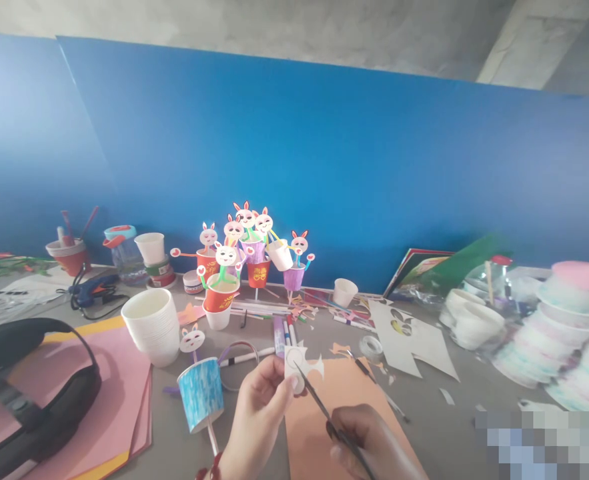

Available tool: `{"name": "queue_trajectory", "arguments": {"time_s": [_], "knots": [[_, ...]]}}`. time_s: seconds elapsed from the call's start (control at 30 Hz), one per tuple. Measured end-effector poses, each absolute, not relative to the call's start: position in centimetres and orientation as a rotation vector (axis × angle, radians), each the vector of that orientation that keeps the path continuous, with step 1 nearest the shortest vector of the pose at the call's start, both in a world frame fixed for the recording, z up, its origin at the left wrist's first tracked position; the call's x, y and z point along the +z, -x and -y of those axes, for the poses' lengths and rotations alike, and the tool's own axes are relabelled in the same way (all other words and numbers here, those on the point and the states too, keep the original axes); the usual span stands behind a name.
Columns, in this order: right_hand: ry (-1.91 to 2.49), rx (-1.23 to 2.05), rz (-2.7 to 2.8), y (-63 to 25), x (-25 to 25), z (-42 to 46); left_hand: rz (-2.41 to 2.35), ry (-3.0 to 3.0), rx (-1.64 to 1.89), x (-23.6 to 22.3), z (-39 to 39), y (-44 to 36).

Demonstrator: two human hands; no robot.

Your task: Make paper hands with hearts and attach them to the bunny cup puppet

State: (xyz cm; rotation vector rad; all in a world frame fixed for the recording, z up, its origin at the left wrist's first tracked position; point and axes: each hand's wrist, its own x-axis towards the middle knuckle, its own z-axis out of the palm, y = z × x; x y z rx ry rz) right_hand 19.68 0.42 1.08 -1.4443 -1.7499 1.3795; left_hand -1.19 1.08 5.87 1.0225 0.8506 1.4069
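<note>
Near the middle front, my left hand (261, 403) pinches a small white paper piece (294, 360) with round outlines drawn on it and ragged edges. My right hand (361, 433) is closed around dark scissors (317, 397), whose slim blades slant up to the left and meet the paper. How far the blades are apart cannot be made out. Beneath both hands lies an orange sheet (341, 383). A blue-painted paper cup (201, 395) with a rabbit face (193, 339) on a stick leans left of my left hand.
Rabbit-faced cup puppets (223, 290) are grouped at the back. Stacked white cups (151, 327), black headphones (39, 400) and pink sheets (119, 400) occupy the left. Markers (280, 333) lie beyond my hands. On the right are cut white paper (411, 340) and painted cups (529, 347).
</note>
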Motion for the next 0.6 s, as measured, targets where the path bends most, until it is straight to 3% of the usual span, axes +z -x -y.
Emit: {"name": "queue_trajectory", "arguments": {"time_s": [0.6], "knots": [[1.493,1.262,1.807,-19.56,1.34,-0.49,-0.842,-1.052,1.401,5.67,-1.07,1.3]]}}
